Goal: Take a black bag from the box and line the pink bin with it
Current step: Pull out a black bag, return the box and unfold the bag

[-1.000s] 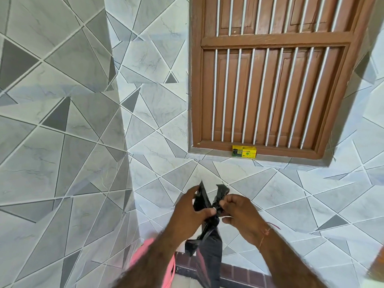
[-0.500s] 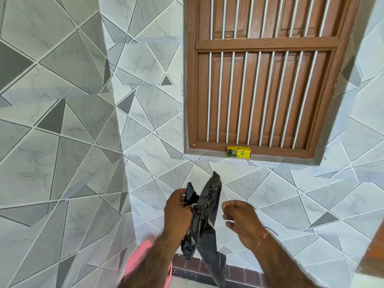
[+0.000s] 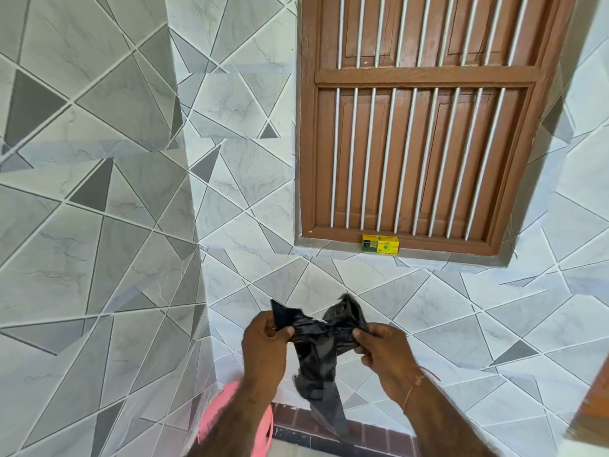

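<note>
Open air in front of the tiled wall (image 3: 412, 311), room to move either side. Below, the pink bin (image 3: 227, 420) sits mostly hidden under the left forearm, and the hanging black bag (image 3: 316, 361) drapes just beside it.

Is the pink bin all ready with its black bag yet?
Not yet. The black bag is already out, so that part looks done. Right now the left hand and right hand each pinch its crumpled top, pulling it apart. The pink bin sits below the left arm with no bag over it, so lining is still left.
</note>
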Available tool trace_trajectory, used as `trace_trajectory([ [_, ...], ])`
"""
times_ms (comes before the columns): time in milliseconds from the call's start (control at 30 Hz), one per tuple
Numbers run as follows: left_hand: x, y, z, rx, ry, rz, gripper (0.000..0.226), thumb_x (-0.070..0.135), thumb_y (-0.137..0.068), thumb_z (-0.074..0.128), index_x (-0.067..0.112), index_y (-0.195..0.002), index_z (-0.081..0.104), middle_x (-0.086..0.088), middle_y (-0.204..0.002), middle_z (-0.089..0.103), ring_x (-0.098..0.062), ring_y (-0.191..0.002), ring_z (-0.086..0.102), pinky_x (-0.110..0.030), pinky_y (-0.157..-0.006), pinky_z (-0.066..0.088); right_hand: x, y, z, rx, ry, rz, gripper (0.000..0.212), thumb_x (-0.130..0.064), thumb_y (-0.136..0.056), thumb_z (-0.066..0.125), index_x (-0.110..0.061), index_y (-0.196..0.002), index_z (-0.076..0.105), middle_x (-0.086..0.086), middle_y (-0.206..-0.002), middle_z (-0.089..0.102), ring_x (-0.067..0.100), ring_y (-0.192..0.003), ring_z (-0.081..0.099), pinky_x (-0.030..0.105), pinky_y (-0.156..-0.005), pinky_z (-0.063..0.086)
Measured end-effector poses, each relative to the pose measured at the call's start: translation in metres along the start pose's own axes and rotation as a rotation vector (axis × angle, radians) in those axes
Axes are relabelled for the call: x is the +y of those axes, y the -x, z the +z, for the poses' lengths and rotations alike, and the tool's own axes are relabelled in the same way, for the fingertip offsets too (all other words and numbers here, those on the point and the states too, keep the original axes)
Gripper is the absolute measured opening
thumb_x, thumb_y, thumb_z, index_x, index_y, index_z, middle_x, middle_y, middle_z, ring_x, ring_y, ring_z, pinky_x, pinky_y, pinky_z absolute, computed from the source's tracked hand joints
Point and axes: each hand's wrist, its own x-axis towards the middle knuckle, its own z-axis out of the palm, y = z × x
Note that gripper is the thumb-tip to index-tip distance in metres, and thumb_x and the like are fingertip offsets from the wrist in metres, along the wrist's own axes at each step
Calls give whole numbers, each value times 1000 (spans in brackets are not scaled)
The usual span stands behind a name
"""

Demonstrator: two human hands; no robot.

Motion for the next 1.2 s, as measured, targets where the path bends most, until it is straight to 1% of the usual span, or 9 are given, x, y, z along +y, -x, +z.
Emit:
trace_trajectory([
  [233, -24, -24, -44, 232, -175, -132, 22, -9, -82, 56, 1, -99, 65, -21, -98, 69, -42, -99, 64, -46, -89, 49, -6, -8, -29, 130, -148, 40, 20, -3, -94, 49, -5, -85, 66, 9, -69, 59, 18, -60, 52, 25, -52, 48],
  [367, -14, -8, -39, 294, -559, 339, 50, -10, -71, 53, 14, -113, 64, -7, -113, 67, -32, -106, 59, -46, -91, 48, -17, 3, -13, -83, -84, 47, 25, -4, -96, 43, -6, -91, 67, 10, -81, 68, 22, -71, 62, 31, -63, 51],
  [433, 2, 5, -21, 81, -519, 579, 36, 3, -81, 59, 20, -112, 63, 4, -112, 66, -18, -105, 58, -39, -95, 47, -22, 7, -1, -144, 6, 20, 22, -5, -96, 45, -3, -95, 67, 12, -83, 70, 22, -73, 64, 33, -64, 56],
  [533, 7, 16, 8, -400, -555, 428, 33, 27, -86, 63, 37, -116, 53, 18, -114, 60, -7, -109, 55, -31, -99, 45, -29, 10, 13, -194, 65, -18, 17, -7, -94, 51, -4, -90, 68, 14, -82, 71, 24, -74, 66, 38, -71, 59],
  [600, -1, 16, 19, -478, -592, 298, 30, 19, -84, 61, 36, -106, 49, 8, -105, 69, -15, -98, 65, -37, -89, 54, -31, 11, 15, -226, 80, -30, 17, -5, -93, 53, -6, -87, 68, 11, -76, 70, 22, -69, 64, 33, -65, 56],
  [800, -14, 2, 13, -327, -477, 177, 28, -2, -84, 52, 24, -74, 49, 1, -75, 62, -23, -76, 62, -36, -73, 54, -28, 5, -12, -184, 278, -44, 17, -10, -93, 54, -11, -88, 70, 3, -74, 67, 14, -67, 60, 19, -52, 46],
  [1033, -7, -17, -14, 25, -482, 194, 34, -13, -69, 43, 18, -69, 54, 8, -77, 51, -23, -75, 56, -35, -70, 47, -13, -16, -72, 346, 1224, -233, 29, -9, -84, 48, -16, -110, 60, 14, -109, 65, 35, -102, 60, 37, -83, 49],
  [1133, 2, -12, -3, -22, -499, 275, 37, -18, -71, 45, 14, -77, 63, 12, -83, 48, -10, -78, 52, -13, -71, 40, -21, 6, -47, 559, 1325, -583, 38, -7, -70, 65, -13, -107, 65, 14, -101, 62, 37, -91, 59, 41, -72, 49],
  [1200, 13, -9, 7, -47, -488, 299, 39, -17, -74, 44, 13, -81, 67, 8, -88, 49, -5, -79, 49, 0, -70, 34, -24, 30, -9, 340, 1211, -848, 18, -6, -67, 59, -10, -83, 68, 10, -82, 63, 32, -76, 59, 33, -64, 43],
])
